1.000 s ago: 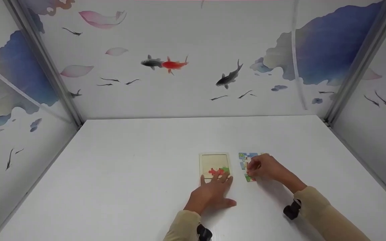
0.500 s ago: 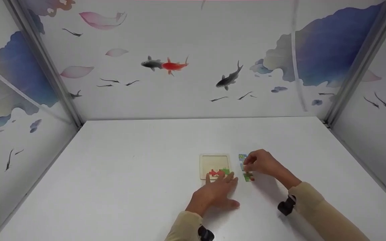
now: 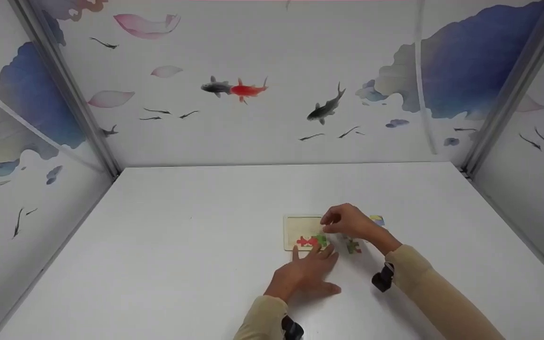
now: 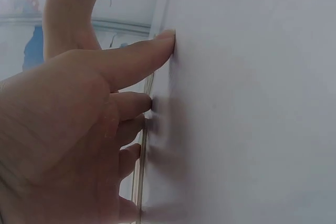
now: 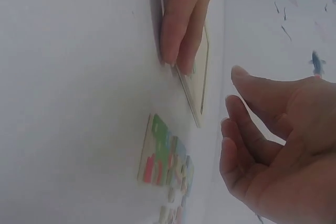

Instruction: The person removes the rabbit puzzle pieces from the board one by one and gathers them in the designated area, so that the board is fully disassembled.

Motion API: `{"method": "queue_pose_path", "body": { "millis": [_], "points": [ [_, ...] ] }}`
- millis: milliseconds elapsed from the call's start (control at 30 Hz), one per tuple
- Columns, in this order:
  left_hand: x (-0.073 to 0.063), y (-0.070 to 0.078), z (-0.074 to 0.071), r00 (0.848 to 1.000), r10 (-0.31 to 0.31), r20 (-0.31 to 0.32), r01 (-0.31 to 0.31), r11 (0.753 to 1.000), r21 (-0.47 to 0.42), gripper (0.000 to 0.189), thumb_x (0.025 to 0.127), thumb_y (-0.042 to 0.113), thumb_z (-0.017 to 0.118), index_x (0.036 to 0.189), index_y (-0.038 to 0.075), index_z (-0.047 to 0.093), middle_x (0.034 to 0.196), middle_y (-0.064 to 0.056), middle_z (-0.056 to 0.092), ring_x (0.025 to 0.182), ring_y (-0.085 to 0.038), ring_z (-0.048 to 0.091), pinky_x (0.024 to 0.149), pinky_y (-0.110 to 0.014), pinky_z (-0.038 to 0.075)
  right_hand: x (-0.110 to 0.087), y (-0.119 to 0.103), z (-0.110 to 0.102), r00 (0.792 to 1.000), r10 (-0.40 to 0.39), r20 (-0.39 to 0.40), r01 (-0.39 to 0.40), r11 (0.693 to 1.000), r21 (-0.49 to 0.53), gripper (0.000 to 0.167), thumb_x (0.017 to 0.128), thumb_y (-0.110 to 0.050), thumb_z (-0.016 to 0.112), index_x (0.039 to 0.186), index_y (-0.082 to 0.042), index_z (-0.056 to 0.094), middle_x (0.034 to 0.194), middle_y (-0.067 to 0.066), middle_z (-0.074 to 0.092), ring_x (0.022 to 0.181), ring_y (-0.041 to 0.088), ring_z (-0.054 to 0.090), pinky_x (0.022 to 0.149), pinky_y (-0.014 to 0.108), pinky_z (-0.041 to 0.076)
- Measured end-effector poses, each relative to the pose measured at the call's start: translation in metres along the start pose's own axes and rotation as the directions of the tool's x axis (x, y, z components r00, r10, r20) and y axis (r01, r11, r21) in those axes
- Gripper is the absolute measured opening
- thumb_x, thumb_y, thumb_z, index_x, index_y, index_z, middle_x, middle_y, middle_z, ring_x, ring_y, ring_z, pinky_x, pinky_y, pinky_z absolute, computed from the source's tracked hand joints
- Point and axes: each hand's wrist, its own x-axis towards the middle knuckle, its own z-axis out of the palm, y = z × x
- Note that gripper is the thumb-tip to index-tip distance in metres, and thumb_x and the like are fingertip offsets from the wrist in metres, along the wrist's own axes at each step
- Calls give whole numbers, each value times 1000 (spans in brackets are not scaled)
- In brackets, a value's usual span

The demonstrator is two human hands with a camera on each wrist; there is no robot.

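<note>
A small wooden jigsaw tray [image 3: 295, 226] lies on the table, with red puzzle pieces [image 3: 306, 242] and a green puzzle piece [image 3: 321, 240] along its near side. My left hand [image 3: 303, 276] rests at the tray's near edge, fingers spread and fairly straight. Over the tray's right side hovers my right hand [image 3: 353, 223], fingers bent. In the right wrist view, a gap separates the thumb of my right hand [image 5: 294, 140] from the index fingertip, and no piece shows there. Loose puzzle pieces [image 5: 163, 153] lie beside the tray, partly hidden under the right hand in the head view.
A white table [image 3: 196, 255] extends around the tray. Printed panels with fish and petals [image 3: 253, 47] wall it at the back and sides, joined by metal corner posts [image 3: 71, 99]. One yellow-and-blue puzzle piece [image 3: 377, 220] shows beyond the right wrist.
My right hand has moved left from the loose pieces to above the tray's right side. The left hand has shifted slightly right and stays at the tray's near edge.
</note>
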Motion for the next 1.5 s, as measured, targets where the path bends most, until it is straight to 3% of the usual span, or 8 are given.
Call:
{"method": "queue_pose_path", "body": {
  "millis": [200,500,767,967,1267,1500],
  "points": [
    [0,0,2,1000,12,11,-12,1000,7,79,94,61,58,159,34,24,169,17,12,158,-11,5,123,-65,10,5,-4,11,998,31,51,-31,1000,-4,16,95,-6,66,108,-3,75,104,12,73,87,17,60,75,28,52],
    [1,2,0,999,30,12,-30,999,15,78,94,60,57,159,33,24,169,17,10,159,-13,1,123,-66,11,5,-1,21,992,54,113,-58,998,34,16,95,-8,66,107,-8,77,103,6,75,88,15,64,86,35,57],
    [0,1,2,1000,22,15,-21,998,-55,79,94,57,60,159,34,23,168,17,11,159,-14,2,124,-63,4,7,6,22,988,-2,153,-11,996,85,18,97,-4,62,106,-4,77,102,10,75,84,14,63,82,30,56],
    [2,1,3,1000,19,13,-18,999,-50,79,94,59,59,159,34,23,168,17,11,159,-14,1,124,-63,5,5,7,20,983,-20,185,1,995,104,19,98,-4,59,109,-4,75,101,10,74,82,14,61,79,28,55],
    [0,-1,3,1000,20,8,-20,1000,-22,78,94,59,59,159,33,25,169,15,12,159,-13,1,123,-65,7,8,0,27,992,58,116,-74,988,136,9,96,-8,66,100,-9,74,93,5,69,81,16,57,75,26,52],
    [-1,-1,-1,1000,25,5,-25,1000,-3,79,94,60,58,160,31,24,169,13,13,159,-14,3,123,-66,8,4,-3,17,1000,8,-4,-7,984,178,9,96,-6,65,100,-4,73,96,10,72,85,15,64,80,30,55]
  ]
}}
